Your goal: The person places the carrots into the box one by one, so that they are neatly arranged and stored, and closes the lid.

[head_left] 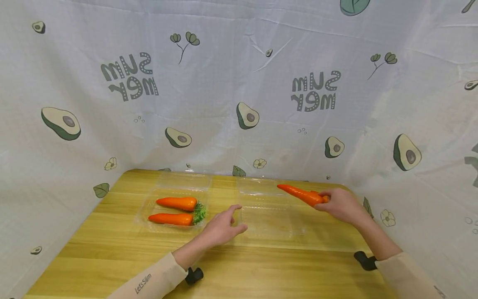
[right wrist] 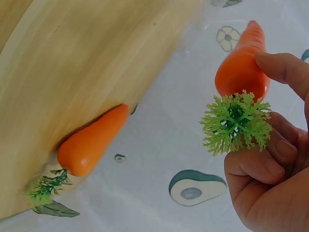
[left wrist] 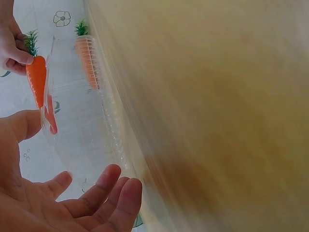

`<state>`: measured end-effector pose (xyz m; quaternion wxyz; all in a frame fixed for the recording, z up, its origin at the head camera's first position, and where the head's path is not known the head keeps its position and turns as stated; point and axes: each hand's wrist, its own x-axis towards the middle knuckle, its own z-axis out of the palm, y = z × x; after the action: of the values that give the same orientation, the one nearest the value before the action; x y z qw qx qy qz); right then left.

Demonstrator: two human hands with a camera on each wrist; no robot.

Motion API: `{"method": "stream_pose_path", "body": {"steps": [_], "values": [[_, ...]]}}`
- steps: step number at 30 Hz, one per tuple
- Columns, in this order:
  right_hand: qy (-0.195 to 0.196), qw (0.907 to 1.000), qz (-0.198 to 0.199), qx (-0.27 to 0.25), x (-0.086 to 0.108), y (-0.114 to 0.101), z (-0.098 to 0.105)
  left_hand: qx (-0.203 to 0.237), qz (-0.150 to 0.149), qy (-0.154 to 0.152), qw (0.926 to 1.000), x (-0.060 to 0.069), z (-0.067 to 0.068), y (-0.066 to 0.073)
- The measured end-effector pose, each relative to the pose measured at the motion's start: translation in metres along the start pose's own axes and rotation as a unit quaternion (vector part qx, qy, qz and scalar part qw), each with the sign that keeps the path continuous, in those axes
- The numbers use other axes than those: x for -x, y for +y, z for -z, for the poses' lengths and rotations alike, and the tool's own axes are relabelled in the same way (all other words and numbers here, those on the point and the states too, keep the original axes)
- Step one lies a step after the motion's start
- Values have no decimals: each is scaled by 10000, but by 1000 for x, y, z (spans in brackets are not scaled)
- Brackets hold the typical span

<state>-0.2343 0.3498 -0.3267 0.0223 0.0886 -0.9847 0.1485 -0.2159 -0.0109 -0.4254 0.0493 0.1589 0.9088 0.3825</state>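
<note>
At right in the head view, the right hand's (head_left: 341, 203) grip pinches a carrot (head_left: 298, 194) near its thick end. At lower centre the left hand's (head_left: 223, 227) empty grip is spread beside a clear container (head_left: 267, 222); two carrots (head_left: 177, 203) lie in a second tray (head_left: 147, 208), left of centre.

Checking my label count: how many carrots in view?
4. Far carrot and near carrot in the left clear container, third carrot in the right hand, fourth carrot on the table. More could be hidden behind that hand.

Cloth (head_left: 216, 83): mirrored "summer"; sleeve (head_left: 154, 277): "Let's"
</note>
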Motion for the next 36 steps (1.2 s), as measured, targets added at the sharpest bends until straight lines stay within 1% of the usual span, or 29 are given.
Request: {"method": "stream_pose_path", "body": {"steps": [4, 7, 12, 16, 23, 32, 36], "values": [[-79, 9999, 128, 10, -1, -8, 2, -17, 7, 9, 10000, 0, 0, 0], [-178, 9996, 197, -82, -4, -14, 1, -28, 1, 8, 10000, 1, 0, 0], [-369, 9991, 192, -114, -11, -20, -5, -5, -1, 6, 10000, 1, 1, 0], [-479, 9983, 330, -24, -15, -25, -9, 24, 21, -14, 10000, 2, 1, 0], [-560, 9965, 609, 87, -20, -36, -14, 51, 47, -28, 10000, 1, 0, 0], [-689, 9944, 796, 111, -29, -46, -21, -50, 34, 23, 10000, 0, 0, 1], [-708, 9932, 902, 200, -33, -50, -25, -48, 61, 24, 10000, -1, 0, 1]]}}
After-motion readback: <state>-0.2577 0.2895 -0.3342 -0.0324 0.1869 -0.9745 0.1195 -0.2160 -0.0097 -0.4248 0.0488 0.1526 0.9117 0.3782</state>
